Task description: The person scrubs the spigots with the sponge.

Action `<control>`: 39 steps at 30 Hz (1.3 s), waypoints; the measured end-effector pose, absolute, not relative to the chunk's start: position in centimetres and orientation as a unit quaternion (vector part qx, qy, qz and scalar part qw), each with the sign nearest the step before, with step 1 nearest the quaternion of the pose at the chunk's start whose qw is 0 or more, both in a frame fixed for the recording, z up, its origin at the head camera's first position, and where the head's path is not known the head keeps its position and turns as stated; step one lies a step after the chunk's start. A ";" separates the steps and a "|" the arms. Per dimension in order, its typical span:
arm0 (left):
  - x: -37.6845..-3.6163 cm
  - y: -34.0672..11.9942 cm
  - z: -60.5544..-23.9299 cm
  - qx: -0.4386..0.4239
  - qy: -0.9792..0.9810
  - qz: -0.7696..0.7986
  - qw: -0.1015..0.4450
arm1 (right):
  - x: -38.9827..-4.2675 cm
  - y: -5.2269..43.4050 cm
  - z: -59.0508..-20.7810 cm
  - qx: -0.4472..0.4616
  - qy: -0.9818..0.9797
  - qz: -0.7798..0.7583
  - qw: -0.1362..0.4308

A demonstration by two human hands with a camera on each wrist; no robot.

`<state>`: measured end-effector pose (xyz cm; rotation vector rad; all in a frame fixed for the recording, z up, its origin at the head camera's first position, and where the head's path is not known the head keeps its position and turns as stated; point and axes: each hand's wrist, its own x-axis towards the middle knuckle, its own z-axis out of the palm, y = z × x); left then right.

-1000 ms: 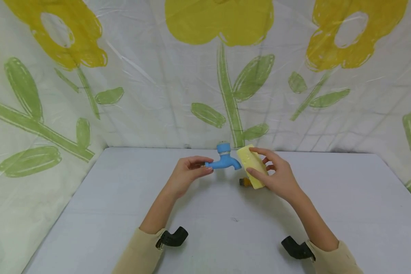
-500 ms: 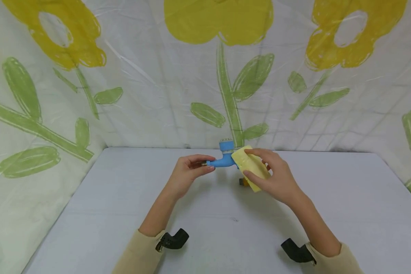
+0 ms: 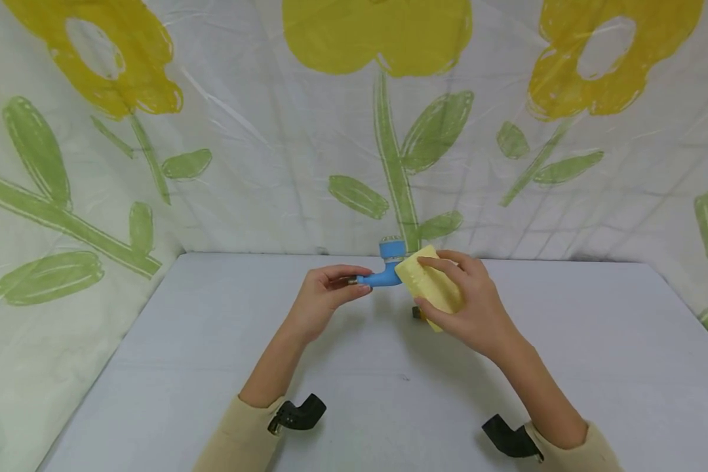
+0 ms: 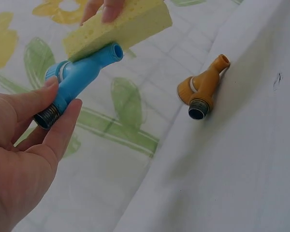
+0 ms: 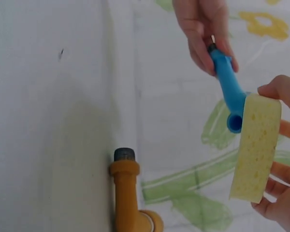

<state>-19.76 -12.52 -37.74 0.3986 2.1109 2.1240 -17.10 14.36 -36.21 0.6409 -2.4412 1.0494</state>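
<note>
Since a second ago the right hand (image 3: 469, 308) has brought the yellow sponge (image 3: 427, 285) in from just beside the blue tap (image 3: 383, 272) until its face presses on the tap's spout end, fingers and thumb curled round the sponge's edges. Left hand (image 3: 324, 298) holds the tap up above the far middle of the bench (image 3: 183, 367), fingertips pinched round its threaded metal end. An orange tap (image 4: 201, 91) lies on the bench near the far edge, just below the sponge, touching neither hand
</note>
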 end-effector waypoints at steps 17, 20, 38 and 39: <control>-19.4 -12.1 -37.4 0.124 0.677 0.723 0.062 | -17.3 14.4 -36.7 0.303 -0.852 0.336 0.262; -19.3 -11.9 -37.3 0.126 0.673 0.726 0.065 | -17.3 14.5 -36.6 0.288 -0.852 0.336 0.280; -18.7 -10.7 -37.3 0.128 0.685 0.711 0.095 | -17.6 14.7 -36.3 0.241 -0.847 0.350 0.320; -18.7 -10.7 -37.2 0.128 0.686 0.709 0.096 | -17.6 14.7 -36.3 0.243 -0.848 0.350 0.316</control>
